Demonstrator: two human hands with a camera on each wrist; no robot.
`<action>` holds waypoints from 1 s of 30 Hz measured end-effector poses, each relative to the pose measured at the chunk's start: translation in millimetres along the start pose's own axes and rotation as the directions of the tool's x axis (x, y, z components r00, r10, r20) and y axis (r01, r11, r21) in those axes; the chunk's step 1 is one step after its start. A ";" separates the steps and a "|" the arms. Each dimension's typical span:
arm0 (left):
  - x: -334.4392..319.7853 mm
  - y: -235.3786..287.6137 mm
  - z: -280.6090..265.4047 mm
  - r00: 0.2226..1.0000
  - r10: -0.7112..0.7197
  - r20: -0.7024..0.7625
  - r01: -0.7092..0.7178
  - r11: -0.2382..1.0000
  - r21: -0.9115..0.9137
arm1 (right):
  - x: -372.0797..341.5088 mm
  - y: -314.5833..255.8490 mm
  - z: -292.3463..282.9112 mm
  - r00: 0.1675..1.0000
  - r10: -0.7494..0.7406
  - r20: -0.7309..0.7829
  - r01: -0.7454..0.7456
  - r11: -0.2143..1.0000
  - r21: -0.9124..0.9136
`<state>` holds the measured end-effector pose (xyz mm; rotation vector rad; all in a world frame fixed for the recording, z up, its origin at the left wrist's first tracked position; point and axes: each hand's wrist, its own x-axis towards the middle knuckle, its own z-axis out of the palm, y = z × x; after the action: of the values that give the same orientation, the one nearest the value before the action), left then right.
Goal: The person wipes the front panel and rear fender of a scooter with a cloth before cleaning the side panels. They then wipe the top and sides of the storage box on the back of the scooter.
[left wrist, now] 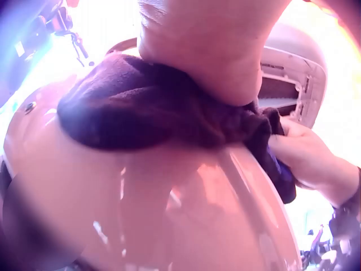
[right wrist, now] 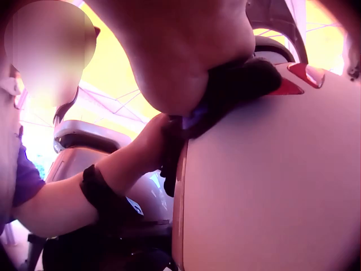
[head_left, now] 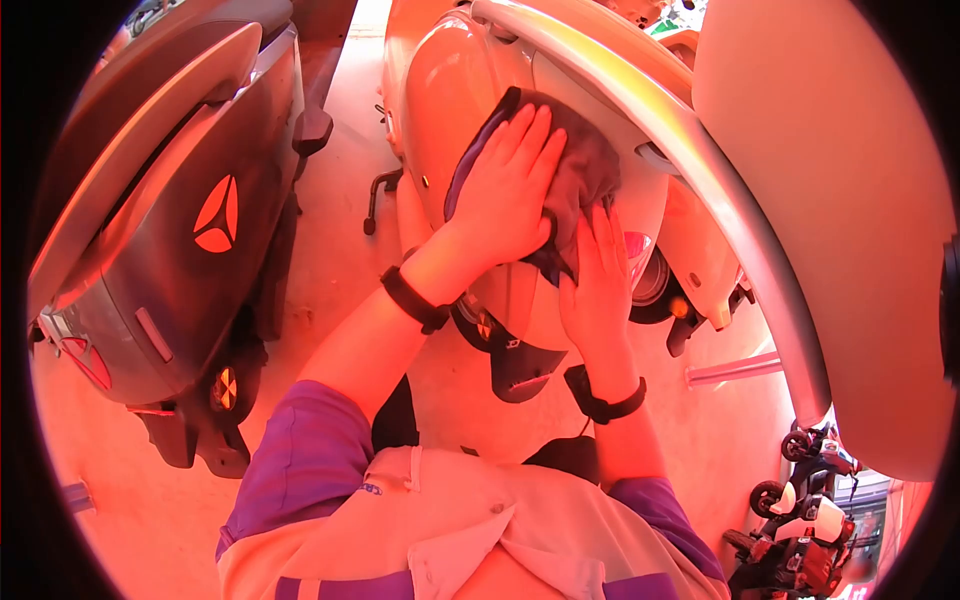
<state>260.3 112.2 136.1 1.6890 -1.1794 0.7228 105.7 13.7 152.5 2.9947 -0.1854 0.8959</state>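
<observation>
A dark cloth [head_left: 585, 165] lies bunched over the rear body of a light-coloured scooter [head_left: 440, 75]. My left hand [head_left: 510, 190] rests flat on it, fingers straight and pointing away from me. Lower and to the right, my right hand [head_left: 600, 275] presses the cloth's near edge with extended fingers. In the left wrist view the cloth [left wrist: 130, 107] drapes over the glossy panel [left wrist: 186, 209] under my left palm. The right wrist view shows the cloth [right wrist: 242, 82] beneath my right hand, close to a red tail light [right wrist: 307, 73].
A dark scooter [head_left: 170, 270] with a three-part round emblem stands to the left. A curved metal rail [head_left: 720, 190] and a large pale panel [head_left: 830, 220] are close on the right. Several more scooters [head_left: 810, 525] stand at the lower right.
</observation>
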 end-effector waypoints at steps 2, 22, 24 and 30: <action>5.2 9.7 4.6 0.998 -0.049 -0.028 0.050 0.998 0.044 | -3.5 -2.8 3.4 0.997 0.048 -0.058 -0.047 0.999 0.027; -14.4 -13.1 9.7 0.996 -0.076 -0.038 0.075 0.996 -0.039 | 40.2 -3.1 7.9 0.994 -0.073 -0.078 0.083 0.989 0.122; -37.8 5.2 2.5 0.998 -0.055 0.036 0.057 0.997 -0.054 | 9.2 2.7 16.0 0.991 -0.088 -0.098 0.099 0.988 0.122; -141.2 38.7 30.6 0.985 -0.074 0.155 0.077 0.997 -0.019 | -101.6 3.0 47.8 0.998 -0.022 -0.052 0.027 0.995 0.100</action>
<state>171.2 134.5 18.0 1.7844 -1.2178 0.5368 47.3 19.8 56.8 3.0540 -0.1051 1.0071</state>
